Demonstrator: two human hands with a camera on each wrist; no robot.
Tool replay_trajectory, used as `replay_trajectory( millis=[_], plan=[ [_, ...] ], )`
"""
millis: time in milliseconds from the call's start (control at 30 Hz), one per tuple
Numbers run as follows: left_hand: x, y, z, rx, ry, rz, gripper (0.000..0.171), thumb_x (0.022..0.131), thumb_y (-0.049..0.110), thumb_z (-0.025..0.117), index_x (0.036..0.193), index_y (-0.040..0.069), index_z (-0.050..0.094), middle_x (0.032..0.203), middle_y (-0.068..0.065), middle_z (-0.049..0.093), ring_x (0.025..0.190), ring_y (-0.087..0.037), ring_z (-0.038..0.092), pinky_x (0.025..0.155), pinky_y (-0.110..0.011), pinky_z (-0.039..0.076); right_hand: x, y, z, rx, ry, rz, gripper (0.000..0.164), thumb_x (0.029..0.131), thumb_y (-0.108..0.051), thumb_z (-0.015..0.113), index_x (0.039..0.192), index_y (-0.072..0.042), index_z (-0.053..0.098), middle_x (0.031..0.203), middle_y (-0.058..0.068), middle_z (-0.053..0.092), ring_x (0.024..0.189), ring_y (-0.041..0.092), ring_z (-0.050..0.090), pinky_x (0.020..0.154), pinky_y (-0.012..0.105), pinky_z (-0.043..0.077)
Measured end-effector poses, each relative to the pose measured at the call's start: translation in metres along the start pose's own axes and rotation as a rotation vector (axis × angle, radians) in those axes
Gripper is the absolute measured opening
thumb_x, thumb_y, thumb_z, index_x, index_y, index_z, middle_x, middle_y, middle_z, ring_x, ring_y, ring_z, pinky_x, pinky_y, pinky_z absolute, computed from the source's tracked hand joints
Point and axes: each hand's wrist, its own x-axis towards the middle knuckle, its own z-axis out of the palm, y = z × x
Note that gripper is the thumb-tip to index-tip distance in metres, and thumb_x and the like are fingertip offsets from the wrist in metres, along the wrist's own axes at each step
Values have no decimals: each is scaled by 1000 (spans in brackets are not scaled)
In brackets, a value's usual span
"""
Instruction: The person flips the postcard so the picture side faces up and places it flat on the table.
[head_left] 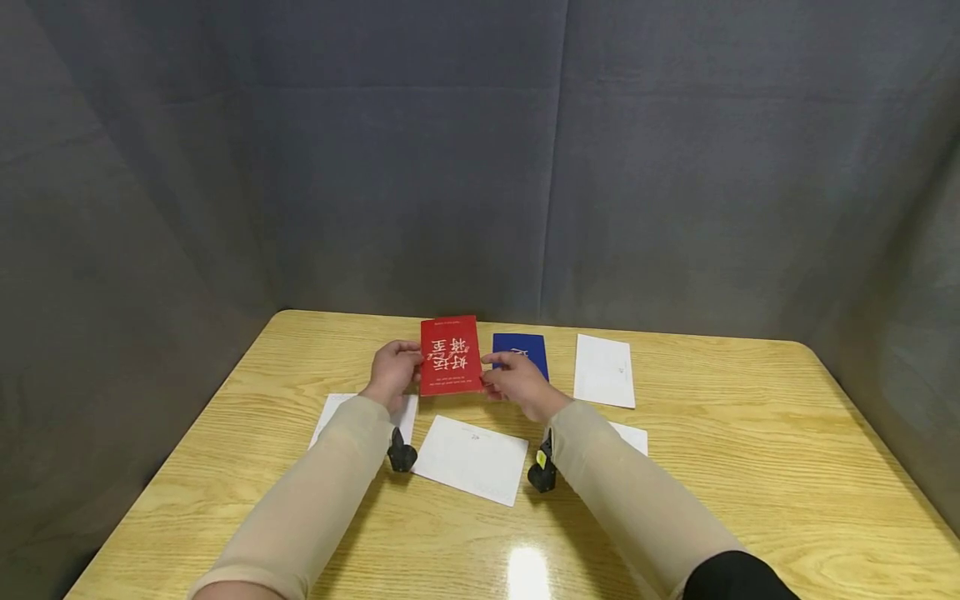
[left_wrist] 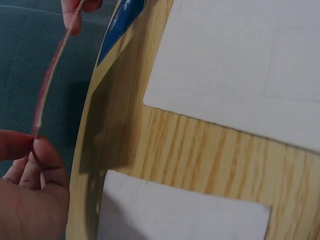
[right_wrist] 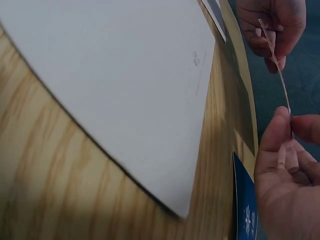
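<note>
While both hands work at the far side of the wooden table (head_left: 750, 433), it's the red card (head_left: 451, 358) that takes centre stage, held up off the wood with pale lettering across its face. The left hand (head_left: 393, 373) has the left edge pinched between thumb and fingers, and the right hand (head_left: 519, 382) matches it, thumb and fingers clamped on the right edge. Just to the right, a blue card (head_left: 528, 346) lies partly hidden by that right hand, and farther right sits a white card (head_left: 604, 372). On the near side, a white sheet (head_left: 472, 458) lies askew between the forearms, with more white paper (head_left: 333, 410) partly under the left sleeve (head_left: 300, 500) and another white piece (head_left: 632, 437) peeking past the right sleeve (head_left: 637, 492).
</note>
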Motion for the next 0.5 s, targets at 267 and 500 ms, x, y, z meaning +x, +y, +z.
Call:
replay_trajectory(
  millis=[267, 500],
  plan=[
    [-4, 3, -1, 12, -40, -33, 37, 107, 13, 49, 140, -3, 53, 117, -16, 60, 79, -13, 54, 66, -23, 47, -1, -1, 5, -87, 57, 5, 28, 103, -6, 61, 129, 4, 61, 106, 16, 68, 83, 22, 65, 77, 31, 60],
    [-8, 2, -3, -10, -115, -81, 39, 106, 13, 47, 136, -11, 53, 103, -12, 60, 64, -8, 52, 58, -19, 46, -3, 1, 8, -146, 121, -14, 11, 103, -5, 60, 107, 4, 66, 97, 14, 70, 80, 19, 64, 73, 29, 58]
  ],
)
